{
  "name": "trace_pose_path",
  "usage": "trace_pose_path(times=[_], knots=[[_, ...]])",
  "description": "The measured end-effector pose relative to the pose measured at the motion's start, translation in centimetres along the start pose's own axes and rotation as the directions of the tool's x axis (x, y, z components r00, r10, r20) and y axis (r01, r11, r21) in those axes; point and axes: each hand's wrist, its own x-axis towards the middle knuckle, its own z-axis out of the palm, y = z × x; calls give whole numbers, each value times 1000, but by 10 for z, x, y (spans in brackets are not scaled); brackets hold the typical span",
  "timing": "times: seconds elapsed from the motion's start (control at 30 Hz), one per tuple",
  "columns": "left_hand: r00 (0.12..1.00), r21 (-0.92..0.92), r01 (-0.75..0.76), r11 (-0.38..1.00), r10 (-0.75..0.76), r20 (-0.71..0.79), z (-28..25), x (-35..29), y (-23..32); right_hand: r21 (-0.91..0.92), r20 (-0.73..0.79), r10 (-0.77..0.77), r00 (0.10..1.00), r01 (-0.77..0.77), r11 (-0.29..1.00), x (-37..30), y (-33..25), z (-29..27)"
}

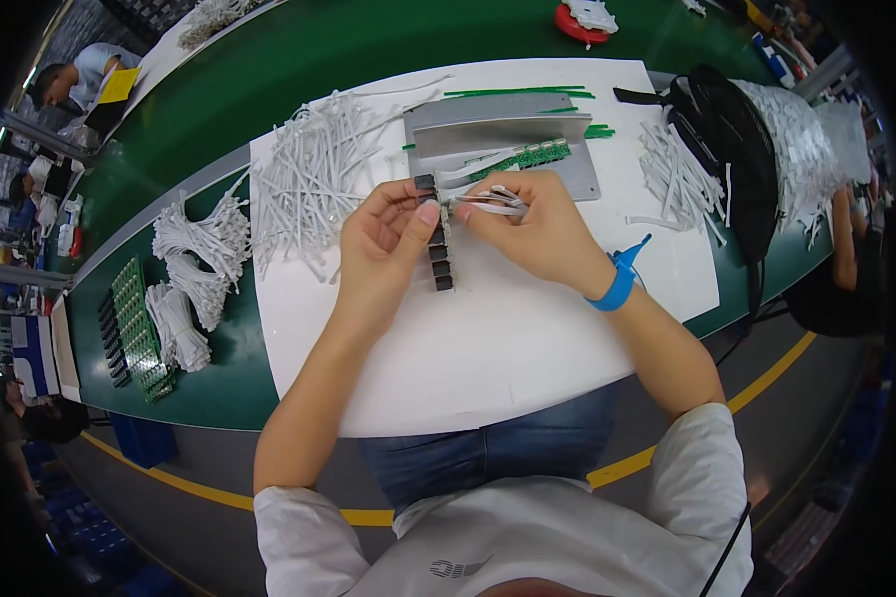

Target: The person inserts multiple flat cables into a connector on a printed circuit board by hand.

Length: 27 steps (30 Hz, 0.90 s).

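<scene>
Hands meet over white mat (528, 338): left hand (383, 249) pinches strip of black connectors (438, 249), right hand (533, 224) grips flat white cables (493, 199), loose cable pile (304, 184) beside.

Your left hand (388, 239) grips narrow strip of black connectors (436, 244), thumb pressed on it. Your right hand (533, 231), blue wrist strap (617, 284) on wrist, pinches white flat cables (493, 199) at strip's upper end. Both over white mat (488, 338); loose cable pile (304, 184) to left, grey metal fixture (508, 124) just beyond hands.
</scene>
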Motion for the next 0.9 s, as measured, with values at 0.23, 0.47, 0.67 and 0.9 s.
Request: trace_pose_path(times=[0.23,0.47,0.67,0.9], knots=[[999,-13,34,999,-34,18,2,0,1,32,53,-21,998,19,999,-1,4,-1],[998,30,64,998,-64,14,-3,1,1,-13,-102,-106,989,105,994,-1,-1,6],[1000,112,-3,994,1,16,0,-1,3,9,3,-86,996,86,996,-2,0,3],[995,6,75,997,-75,58,1,-2,5,41,-39,-25,999,27,999,-2,1,0]])
